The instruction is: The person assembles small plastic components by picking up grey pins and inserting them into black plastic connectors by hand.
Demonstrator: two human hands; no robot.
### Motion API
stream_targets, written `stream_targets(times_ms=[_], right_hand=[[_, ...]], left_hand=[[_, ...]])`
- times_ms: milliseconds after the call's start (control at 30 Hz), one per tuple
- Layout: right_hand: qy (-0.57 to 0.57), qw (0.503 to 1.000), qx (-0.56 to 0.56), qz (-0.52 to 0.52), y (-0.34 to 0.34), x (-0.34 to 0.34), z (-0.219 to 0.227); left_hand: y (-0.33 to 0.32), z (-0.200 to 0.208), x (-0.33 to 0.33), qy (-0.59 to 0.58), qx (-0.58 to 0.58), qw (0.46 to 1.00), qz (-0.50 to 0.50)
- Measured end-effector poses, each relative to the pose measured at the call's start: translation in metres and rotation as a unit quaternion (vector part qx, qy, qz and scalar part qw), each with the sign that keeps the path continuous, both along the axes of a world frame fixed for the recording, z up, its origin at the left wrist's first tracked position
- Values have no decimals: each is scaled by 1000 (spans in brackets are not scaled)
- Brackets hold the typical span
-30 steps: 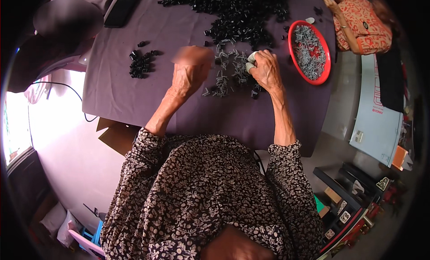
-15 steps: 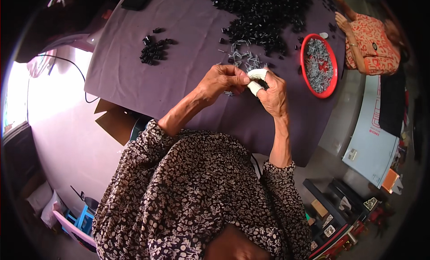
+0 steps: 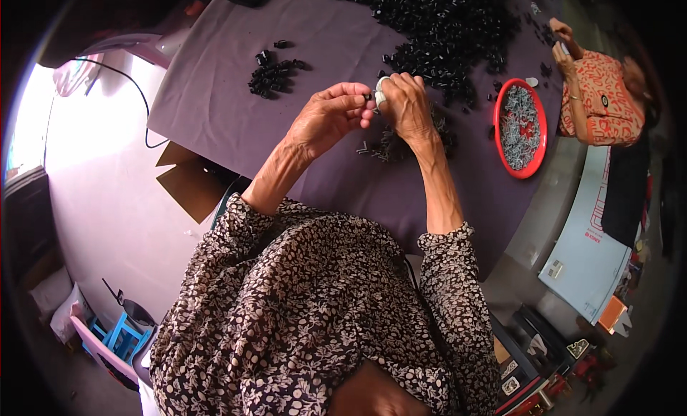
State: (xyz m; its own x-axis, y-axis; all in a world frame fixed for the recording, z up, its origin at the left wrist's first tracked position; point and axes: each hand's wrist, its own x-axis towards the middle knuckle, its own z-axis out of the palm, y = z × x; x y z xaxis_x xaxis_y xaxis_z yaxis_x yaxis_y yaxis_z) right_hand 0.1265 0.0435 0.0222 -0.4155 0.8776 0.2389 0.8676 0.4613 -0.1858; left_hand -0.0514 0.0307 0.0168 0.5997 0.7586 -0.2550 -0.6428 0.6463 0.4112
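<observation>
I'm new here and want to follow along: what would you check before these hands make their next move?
1. Left hand has a small black piece at its fingertips: ok.
2. Right hand wears its white finger covers: ok.
3. Right hand grips something: cannot tell; its fingertips are largely hidden.
4. Red dish sits on the table with grey pieces inside: ok.
5. Small black pile lies apart from the large black pile: ok.
6. Other person's hands are away from these two: ok.
</observation>
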Motion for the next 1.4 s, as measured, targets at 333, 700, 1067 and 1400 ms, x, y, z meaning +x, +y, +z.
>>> stream_targets(times_ms=[333, 700, 1067, 1400], right_hand=[[433, 861, -236, -121, -29, 12, 47], [487, 841, -199, -123, -47, 27, 65], [492, 830, -225, -139, -50, 31, 72], [380, 894, -191, -140, -51, 32, 78]], left_hand=[[1, 13, 9, 81, 69, 994, 9], [-3, 26, 35, 139, 132, 982, 4], [-5, 34, 43, 184, 198, 963, 2], [-8, 41, 44, 260, 250, 933, -18]])
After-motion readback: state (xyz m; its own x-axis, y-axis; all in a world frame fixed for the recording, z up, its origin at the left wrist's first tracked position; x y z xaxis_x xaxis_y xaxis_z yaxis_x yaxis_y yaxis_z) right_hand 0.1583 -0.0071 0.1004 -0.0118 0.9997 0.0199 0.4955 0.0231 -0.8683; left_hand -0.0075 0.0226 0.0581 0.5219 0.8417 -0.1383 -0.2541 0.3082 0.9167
